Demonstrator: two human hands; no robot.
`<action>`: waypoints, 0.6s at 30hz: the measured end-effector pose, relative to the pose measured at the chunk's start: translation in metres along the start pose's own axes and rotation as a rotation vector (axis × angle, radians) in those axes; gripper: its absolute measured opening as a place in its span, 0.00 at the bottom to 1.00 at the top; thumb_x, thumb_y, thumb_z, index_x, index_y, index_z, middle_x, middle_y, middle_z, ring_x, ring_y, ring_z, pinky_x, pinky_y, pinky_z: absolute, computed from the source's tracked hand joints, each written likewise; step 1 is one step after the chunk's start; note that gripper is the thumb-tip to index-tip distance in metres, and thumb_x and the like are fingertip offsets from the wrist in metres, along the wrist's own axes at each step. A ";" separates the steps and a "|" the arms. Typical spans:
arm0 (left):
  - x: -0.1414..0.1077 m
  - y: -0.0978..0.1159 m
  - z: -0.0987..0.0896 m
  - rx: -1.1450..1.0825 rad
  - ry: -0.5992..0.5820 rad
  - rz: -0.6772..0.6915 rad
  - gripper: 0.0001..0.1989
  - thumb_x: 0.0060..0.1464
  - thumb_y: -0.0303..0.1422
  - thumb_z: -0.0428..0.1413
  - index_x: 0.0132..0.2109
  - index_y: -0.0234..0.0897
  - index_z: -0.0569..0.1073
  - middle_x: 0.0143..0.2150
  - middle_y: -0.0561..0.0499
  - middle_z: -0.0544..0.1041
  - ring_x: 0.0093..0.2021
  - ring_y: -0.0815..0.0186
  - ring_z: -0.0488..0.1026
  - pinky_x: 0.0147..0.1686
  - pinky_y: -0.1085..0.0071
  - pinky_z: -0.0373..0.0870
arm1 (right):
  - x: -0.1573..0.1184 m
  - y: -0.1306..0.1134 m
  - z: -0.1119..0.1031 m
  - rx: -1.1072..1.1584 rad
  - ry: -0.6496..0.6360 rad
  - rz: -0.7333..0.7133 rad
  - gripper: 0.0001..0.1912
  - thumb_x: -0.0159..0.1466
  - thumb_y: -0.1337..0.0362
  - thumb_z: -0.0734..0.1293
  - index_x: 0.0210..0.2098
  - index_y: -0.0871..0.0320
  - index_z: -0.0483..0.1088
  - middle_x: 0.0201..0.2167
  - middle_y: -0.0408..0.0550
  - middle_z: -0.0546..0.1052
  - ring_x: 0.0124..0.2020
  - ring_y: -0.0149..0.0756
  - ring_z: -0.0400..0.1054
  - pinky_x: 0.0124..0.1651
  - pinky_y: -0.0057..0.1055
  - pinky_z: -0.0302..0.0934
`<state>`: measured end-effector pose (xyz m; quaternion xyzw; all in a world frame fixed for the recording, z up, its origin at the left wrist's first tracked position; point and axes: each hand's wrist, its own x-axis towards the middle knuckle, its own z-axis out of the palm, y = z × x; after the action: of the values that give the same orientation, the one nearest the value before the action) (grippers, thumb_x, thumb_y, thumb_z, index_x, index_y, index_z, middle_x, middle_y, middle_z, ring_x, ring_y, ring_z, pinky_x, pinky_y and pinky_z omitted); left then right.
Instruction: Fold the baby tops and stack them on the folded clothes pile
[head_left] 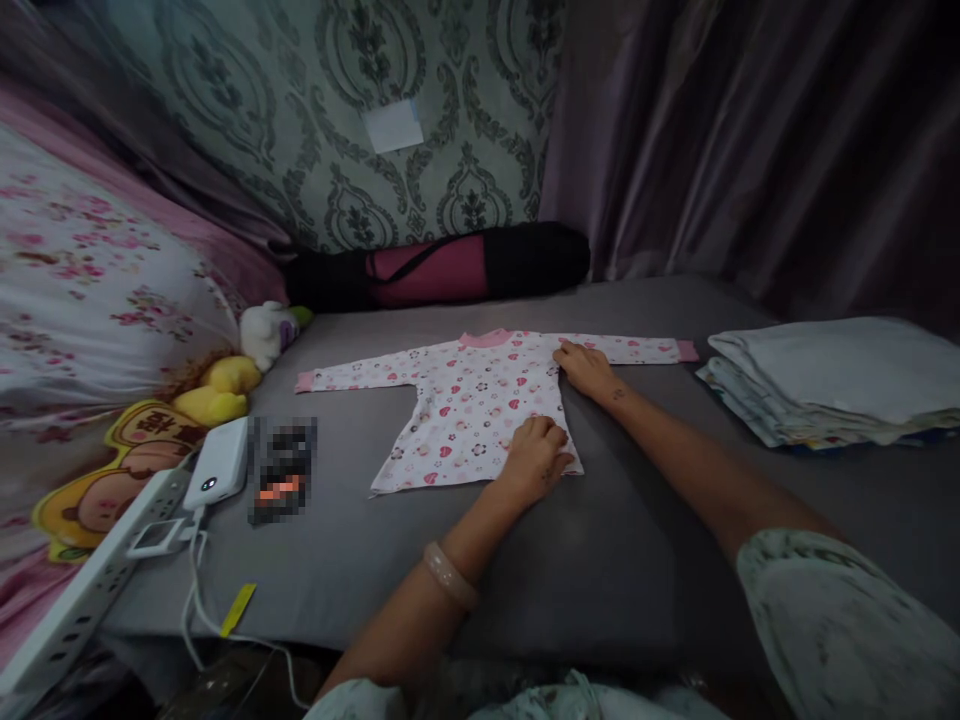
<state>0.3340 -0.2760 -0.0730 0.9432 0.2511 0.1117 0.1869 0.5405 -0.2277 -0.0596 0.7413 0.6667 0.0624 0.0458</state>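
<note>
A small long-sleeved children's shirt [469, 410], white with pink hearts and flowers, lies flat with both sleeves spread sideways. Its collar and cuffs are pink, and the collar points away from me. My left hand [537, 455], a bracelet on its wrist, rests at the lower right of the shirt near the hem. Its fingers are curled closed on the cloth. At the right armpit, where the sleeve joins, my right hand [585, 368] has its bent fingers closed on the fabric. The fingertips of both hands are partly hidden.
Folded cloths [840, 380] are stacked at the right. A long black and maroon bag [442, 268] lies along the wall. On the left are a white power bank [217, 462], cables, a power strip [97, 580], plush toys [217, 390] and a pixelated dark object [282, 470].
</note>
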 end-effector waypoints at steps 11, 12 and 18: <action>-0.027 0.036 0.027 0.148 -0.022 0.128 0.37 0.64 0.51 0.36 0.66 0.22 0.53 0.68 0.33 0.54 0.70 0.52 0.47 0.67 0.58 0.47 | -0.022 -0.068 0.010 0.278 0.070 -0.250 0.25 0.70 0.62 0.53 0.63 0.65 0.58 0.66 0.58 0.56 0.67 0.47 0.45 0.66 0.43 0.43; -0.030 0.040 0.027 0.154 -0.032 0.162 0.38 0.63 0.52 0.35 0.66 0.22 0.52 0.68 0.33 0.54 0.70 0.53 0.47 0.67 0.58 0.46 | -0.026 -0.079 0.013 0.324 0.013 -0.297 0.27 0.70 0.57 0.52 0.65 0.64 0.55 0.68 0.57 0.53 0.68 0.47 0.43 0.66 0.45 0.42; -0.037 0.044 0.018 0.100 -0.125 0.245 0.38 0.64 0.51 0.33 0.67 0.22 0.51 0.69 0.35 0.54 0.70 0.55 0.46 0.68 0.61 0.43 | -0.015 -0.086 0.027 0.351 0.019 -0.167 0.34 0.70 0.50 0.47 0.68 0.65 0.50 0.69 0.57 0.48 0.70 0.46 0.37 0.68 0.48 0.33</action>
<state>0.3269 -0.3354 -0.0757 0.9800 0.1274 0.0620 0.1399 0.4586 -0.2328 -0.1003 0.6794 0.7270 -0.0516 -0.0854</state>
